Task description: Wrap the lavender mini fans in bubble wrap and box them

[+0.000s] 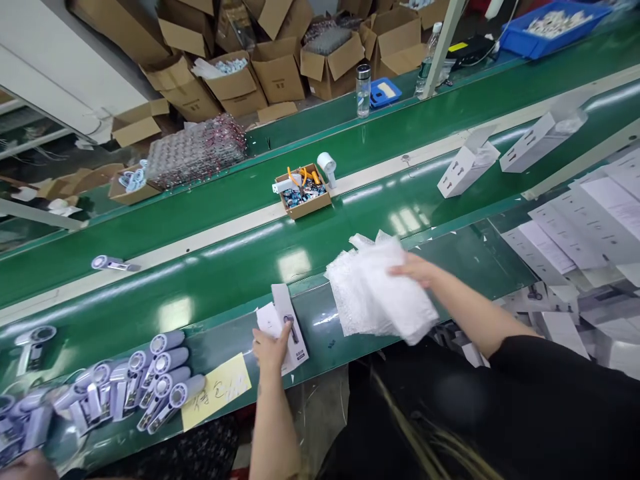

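Observation:
My left hand [271, 348] is closed on a flat white printed box [299, 337] at the edge of the green bench. Its thumb lies on the box, over a printed picture of a handheld device, and a white paper or flap shows beside it. My right hand [417, 269] grips a white translucent plastic bag [400, 293] on top of a stack of similar bags [353, 300]. Part of that hand is blurred, and some of its fingers are hidden by the plastic.
Several lilac handheld fans [167, 363] lie at left, by a yellow handwritten note [217, 392]. Beyond runs a green conveyor [240, 260] carrying opened white boxes [467, 167]. A carton of small parts [305, 203] stands mid-line. Flat boxes [575, 227] pile up at right. Another person's hand [30, 465] shows lower left.

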A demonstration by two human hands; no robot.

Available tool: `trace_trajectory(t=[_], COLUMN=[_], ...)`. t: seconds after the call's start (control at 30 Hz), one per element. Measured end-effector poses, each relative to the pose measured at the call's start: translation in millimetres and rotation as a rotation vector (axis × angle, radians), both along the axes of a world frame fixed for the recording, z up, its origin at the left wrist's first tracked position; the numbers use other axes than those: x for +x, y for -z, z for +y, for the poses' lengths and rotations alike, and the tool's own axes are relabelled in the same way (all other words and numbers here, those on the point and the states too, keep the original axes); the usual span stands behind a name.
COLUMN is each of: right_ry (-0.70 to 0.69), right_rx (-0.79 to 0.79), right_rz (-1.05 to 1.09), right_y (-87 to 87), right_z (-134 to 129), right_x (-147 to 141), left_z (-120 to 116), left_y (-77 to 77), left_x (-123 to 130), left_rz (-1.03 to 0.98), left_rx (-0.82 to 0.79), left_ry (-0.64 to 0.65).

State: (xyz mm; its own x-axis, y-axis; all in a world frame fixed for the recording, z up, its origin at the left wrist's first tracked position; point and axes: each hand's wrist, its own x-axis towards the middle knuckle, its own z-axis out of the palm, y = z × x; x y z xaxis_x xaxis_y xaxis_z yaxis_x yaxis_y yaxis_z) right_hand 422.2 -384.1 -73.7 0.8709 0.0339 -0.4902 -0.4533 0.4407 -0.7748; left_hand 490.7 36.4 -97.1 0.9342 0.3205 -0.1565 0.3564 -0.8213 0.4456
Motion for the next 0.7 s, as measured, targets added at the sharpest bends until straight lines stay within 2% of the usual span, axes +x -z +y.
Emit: trace_trajectory(t=[0.03, 0.07, 0.1, 0.17, 0.23, 0.3, 0.4, 0.47, 0.53, 0.6, 0.7], right_ry=[-0.009, 0.008, 0.016, 0.004, -0.051, -0.024, 0.163, 0.123, -0.036, -0.121, -0.008], right_rx=[-0.052, -0.153, -0.304, -0.629, -0.877, -1.041, -1.324, -1.439, -1.427, -1.379, -1.328], right_rz=[0.022, 0.049, 0.062, 0.047, -0.037, -0.135, -0.173, -0.083, 0.015, 0.055, -0.023], right_y=[5.1, 12.2, 20.2, 35.1, 43.5, 44.4, 41.1, 43.7, 51.0, 57.9, 54.4], right_z=[26.7, 51.4, 72.2, 98.1, 101.4, 87.8, 57.3, 42.1, 33.7, 29.6, 25.5], right_x=[16.0, 30.4, 41.9, 53.8, 51.0, 39.7, 25.5, 24.4, 27.5, 28.4, 16.2], left_z=[-14.7, -31.2, -49.2, -88.2, -126.2, -156.6, -180.3, -183.1, -180.7, -178.7, -189.0], left_y=[0.7, -0.4, -2.4, -5.0, -2.0, 6.9, 23.6, 30.0, 29.0, 20.7, 0.0], left_x=[-4.7, -9.0, -13.1, -21.2, -29.1, -36.1, -43.2, -45.0, -44.2, -41.4, -36.8], left_rz=[-0.124, -0.252, -0.373, -0.489, -0.395, -0.187, 0.060, 0.102, 0.097, 0.059, -0.071], left_rx=[0.090, 0.115, 0.074, -0.066, -0.050, 0.027, 0.111, 0.142, 0.148, 0.108, -0.085], left_ry=[0.015, 0.064, 0.169, 0.500, 0.804, 0.968, 1.005, 0.976, 0.945, 0.901, 0.760])
